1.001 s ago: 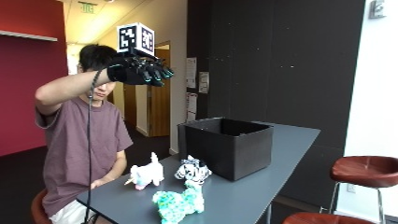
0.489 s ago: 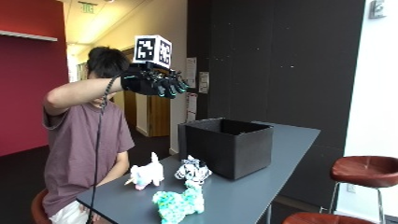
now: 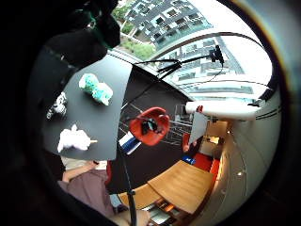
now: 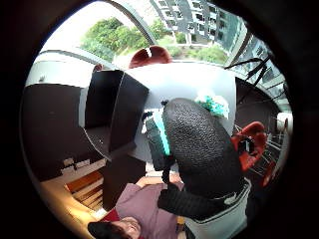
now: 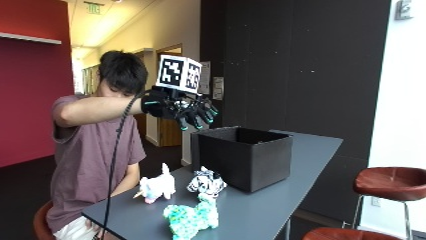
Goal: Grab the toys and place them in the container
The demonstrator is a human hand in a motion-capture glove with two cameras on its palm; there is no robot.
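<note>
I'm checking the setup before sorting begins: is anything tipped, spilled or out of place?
Nothing stands out. The white toy, striped toy and green toy stand upright on the table beside the open black container; the gloved right hand hovers empty above.

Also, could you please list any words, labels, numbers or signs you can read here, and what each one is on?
No text here can be read.
Ceiling sign: green lettering, too small and blurred to read.
Papers on the dark wall: print too small to read.
Black container: no lettering visible.
Three toys on the table: no lettering visible.
</note>
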